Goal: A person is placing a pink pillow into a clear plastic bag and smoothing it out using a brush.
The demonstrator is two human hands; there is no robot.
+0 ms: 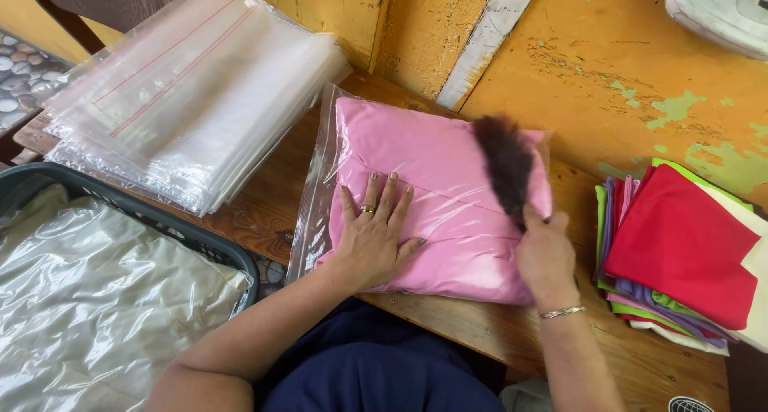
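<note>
The left hand (374,232) lies flat, fingers spread, on a pink folded cloth in a clear plastic bag (432,212) at the middle of the wooden table (472,332). The right hand (544,252) grips a dark brush (502,168) resting on the bag's right part. Left of the bag sit a stack of empty clear bags (192,92) and a dark basket (200,240); a pile of coloured cloths (680,252) lies well to the right.

A glossy, clear plastic bag (320,180) wraps smooth pink folded cloth (432,196) on a worn brown wooden table (448,324). Beside it lie a slick stack of transparent plastic zip bags (192,92) and matt folded cloths in red, green and purple (680,252). The yellow painted wall (624,68) looks rough and flaking.
</note>
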